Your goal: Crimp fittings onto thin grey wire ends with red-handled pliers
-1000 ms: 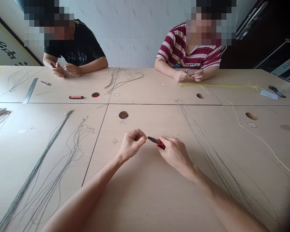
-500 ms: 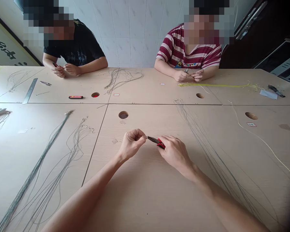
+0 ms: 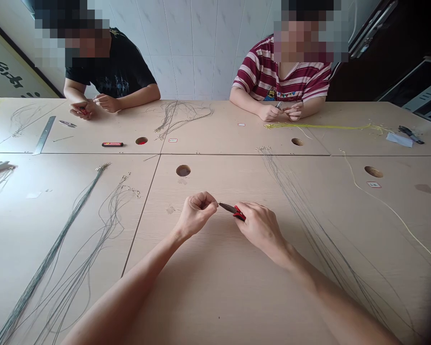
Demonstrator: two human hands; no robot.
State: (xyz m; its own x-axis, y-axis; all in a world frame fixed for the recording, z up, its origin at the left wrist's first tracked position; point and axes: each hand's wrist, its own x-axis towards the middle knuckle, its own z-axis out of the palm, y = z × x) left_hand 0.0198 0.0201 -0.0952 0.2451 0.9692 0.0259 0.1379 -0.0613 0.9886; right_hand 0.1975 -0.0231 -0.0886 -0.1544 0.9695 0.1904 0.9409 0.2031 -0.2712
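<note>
My right hand [image 3: 259, 225] is closed round a pair of red-handled pliers [image 3: 230, 208], whose dark jaws point left. Pinched at the fingertips of my left hand [image 3: 198, 212] is something too small to make out, right at the tip of the pliers. Both hands are just above the middle of the table. To their right runs a loose bundle of thin grey cords [image 3: 301, 211] with small metal ends. On the left lie a thick grey-green cord bundle [image 3: 70, 227] and a looser cord bundle [image 3: 100, 239], also with tiny metal ends.
Two people sit across the table, one in a black shirt [image 3: 120, 67], one in a striped shirt [image 3: 253, 72], hands on small tools. Between us lie a red marker [image 3: 112, 144], a steel ruler [image 3: 45, 134], yellow cords [image 3: 319, 127] and round table holes [image 3: 183, 171].
My hands and the pliers have hardly moved. Across the table, the black-shirted person's hand holding a tool has turned and shifted slightly down and left.
</note>
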